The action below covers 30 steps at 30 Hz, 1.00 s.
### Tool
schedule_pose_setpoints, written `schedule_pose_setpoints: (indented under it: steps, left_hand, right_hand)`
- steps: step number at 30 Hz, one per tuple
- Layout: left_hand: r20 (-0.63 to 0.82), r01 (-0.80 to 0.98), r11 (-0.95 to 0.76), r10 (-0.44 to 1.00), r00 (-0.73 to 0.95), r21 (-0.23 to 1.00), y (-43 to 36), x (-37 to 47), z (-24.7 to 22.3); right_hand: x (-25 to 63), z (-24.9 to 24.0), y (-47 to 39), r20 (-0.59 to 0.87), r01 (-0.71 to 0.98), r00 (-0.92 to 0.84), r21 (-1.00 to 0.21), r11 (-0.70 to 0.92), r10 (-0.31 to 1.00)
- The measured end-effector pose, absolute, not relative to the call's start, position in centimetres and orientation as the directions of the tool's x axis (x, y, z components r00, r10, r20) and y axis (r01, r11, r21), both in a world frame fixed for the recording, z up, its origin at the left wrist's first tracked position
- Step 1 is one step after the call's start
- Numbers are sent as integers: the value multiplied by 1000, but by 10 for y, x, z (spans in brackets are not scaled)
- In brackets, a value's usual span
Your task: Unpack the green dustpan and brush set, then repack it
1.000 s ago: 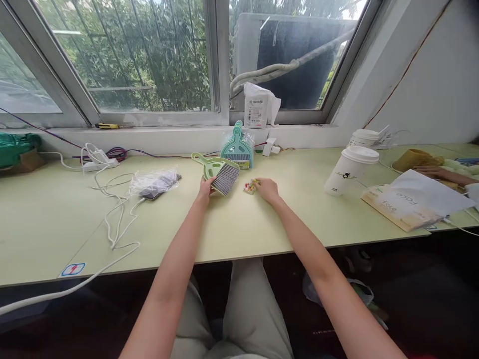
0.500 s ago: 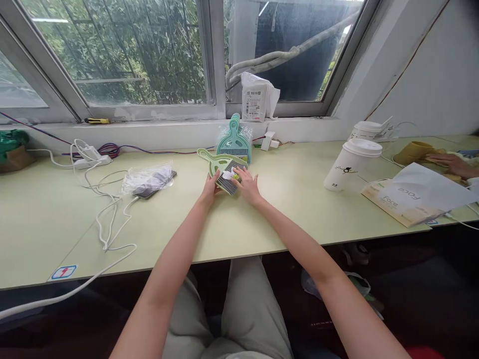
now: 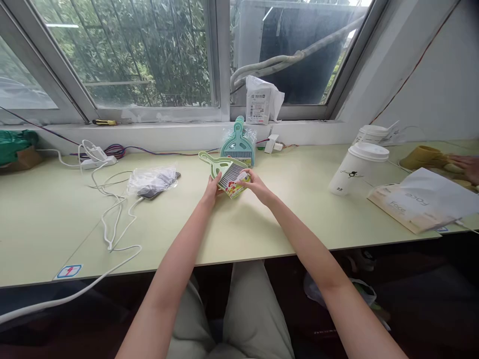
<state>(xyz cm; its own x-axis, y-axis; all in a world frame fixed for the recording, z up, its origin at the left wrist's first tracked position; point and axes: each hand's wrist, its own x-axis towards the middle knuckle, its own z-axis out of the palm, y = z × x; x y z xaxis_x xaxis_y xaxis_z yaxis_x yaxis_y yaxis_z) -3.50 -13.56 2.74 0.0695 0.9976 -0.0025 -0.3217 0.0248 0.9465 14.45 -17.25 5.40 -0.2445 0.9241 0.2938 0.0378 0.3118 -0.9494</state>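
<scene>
A light green dustpan [image 3: 208, 158] with a grey-bristled brush [image 3: 231, 175] in it is tilted above the table. My left hand [image 3: 212, 188] grips its left edge, thumb on top. On the lower part of the brush lies a colourful printed label [image 3: 234, 188]. My right hand [image 3: 257, 185] pinches the label's right side between thumb and fingers. Just behind stands a stack of blue-green dustpans [image 3: 238, 142] in clear plastic, leaning near the window sill.
Left on the table [image 3: 168, 234] are a phone [image 3: 148, 195] under clear plastic, white cables and a power strip [image 3: 99, 161]. At right stand white cups [image 3: 355, 167] and a paper packet [image 3: 404, 204]. Another person's hand [image 3: 466, 162] is at the far right.
The colourful label now shows over the brush, where a small white and green patch was before. My right hand has gone from spread fingers on the brush to a pinch at the label's edge.
</scene>
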Motion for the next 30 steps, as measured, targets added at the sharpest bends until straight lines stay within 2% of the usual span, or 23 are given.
schedule_pose_setpoints:
  steps: [4, 8, 10, 12, 18, 26, 30]
  left_hand:
    - [19, -294, 32, 985, 169, 955, -143, -32, 30]
    - [53, -226, 12, 958, 281, 974, -151, -29, 33]
    - [67, -209, -1, 947, 313, 978, -153, -28, 33]
    - [69, -205, -3, 946, 316, 979, -152, -28, 32]
    - [63, -220, -11, 970, 236, 976, -148, -28, 32]
    - [25, -246, 29, 977, 212, 969, -144, -30, 30]
    - [21, -277, 35, 980, 199, 960, -143, -31, 32]
  right_hand:
    - [143, 43, -164, 373, 224, -111, -894, 388, 921]
    - [140, 34, -162, 518, 517, -36, -722, 459, 855]
    - [139, 32, -163, 568, 630, -24, -631, 453, 823]
    - [138, 31, -164, 570, 696, -4, -588, 412, 822]
    - [140, 35, -167, 505, 766, 73, -580, 276, 860]
    - [141, 33, -166, 497, 767, 85, -585, 262, 863]
    - [139, 32, -162, 494, 693, 187, -679, 242, 849]
